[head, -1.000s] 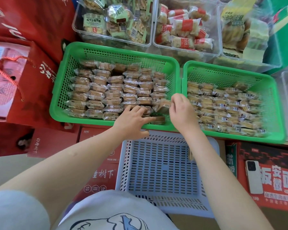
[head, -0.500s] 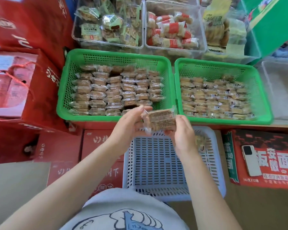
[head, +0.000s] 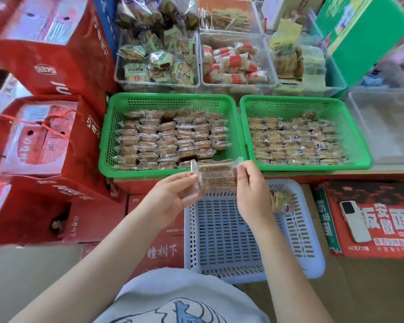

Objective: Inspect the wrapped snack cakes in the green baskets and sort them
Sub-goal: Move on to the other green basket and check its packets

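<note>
Two green baskets stand side by side on a shelf. The left green basket (head: 107, 141) holds rows of brown wrapped snack cakes (head: 170, 138). Paler wrapped cakes (head: 296, 141) fill the right green basket (head: 364, 145). I hold two stacked brown wrapped cakes (head: 216, 177) above the near edge of a white slotted basket (head: 231, 241). My left hand (head: 173, 197) pinches their left wrapper end and my right hand (head: 252, 192) pinches the right end. One pale wrapped cake (head: 280, 199) lies inside the white basket, partly behind my right hand.
Clear tubs (head: 158, 64) of other packaged snacks sit behind the green baskets. Red gift boxes (head: 44, 134) are stacked at the left. A white phone (head: 355, 221) lies on a red carton at the right. An empty clear tub (head: 387, 127) stands right of the baskets.
My hands lifted two cakes out of the left green basket's near right corner and drew them back over the white basket. They now hold the cakes up by both wrapper ends.
</note>
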Motion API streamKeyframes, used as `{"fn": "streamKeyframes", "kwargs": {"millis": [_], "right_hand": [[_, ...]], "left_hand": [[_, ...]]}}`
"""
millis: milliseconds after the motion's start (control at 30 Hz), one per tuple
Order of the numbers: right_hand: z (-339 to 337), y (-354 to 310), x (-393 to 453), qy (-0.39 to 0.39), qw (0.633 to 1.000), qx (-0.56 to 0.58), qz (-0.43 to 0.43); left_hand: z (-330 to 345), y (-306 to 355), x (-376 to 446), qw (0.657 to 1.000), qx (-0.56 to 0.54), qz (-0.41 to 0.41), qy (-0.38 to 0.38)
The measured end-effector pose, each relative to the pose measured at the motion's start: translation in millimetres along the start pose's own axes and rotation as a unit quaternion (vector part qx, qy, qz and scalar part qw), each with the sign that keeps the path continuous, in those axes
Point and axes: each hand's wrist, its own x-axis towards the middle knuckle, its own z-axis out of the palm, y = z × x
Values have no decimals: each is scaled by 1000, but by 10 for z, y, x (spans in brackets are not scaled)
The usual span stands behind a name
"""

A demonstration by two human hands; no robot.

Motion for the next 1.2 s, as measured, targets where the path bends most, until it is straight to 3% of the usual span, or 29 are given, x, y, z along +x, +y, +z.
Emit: {"fn": "streamKeyframes", "kwargs": {"millis": [133,233,333,400,433,567,700,800,1000,1200], "right_hand": [[1,8,-42,20,1000,1,24],[43,-31,-97,40,998,7,48],[68,-43,-113,62,997,18,52],[61,-60,-104,56,996,28,58],[58,-62,-96,53,996,32,64],[70,-62,-58,55,991,59,108],[124,36,-13,85,980,86,156],[129,66,10,88,973,117,176],[5,56,68,81,979,104,157],[49,80,146,79,973,141,165]], "left_hand": [[61,-14,-85,998,66,15,-5],[144,-31,-153,979,187,75,31],[170,-39,-213,902,376,201,71],[176,-54,-240,858,437,262,68],[177,-62,-249,852,441,273,67],[162,-38,-255,888,374,260,63],[99,88,-274,942,283,177,-27],[60,123,-259,949,258,159,-84],[-33,172,-197,938,293,140,-120],[-14,147,-79,979,153,62,-124]]}}
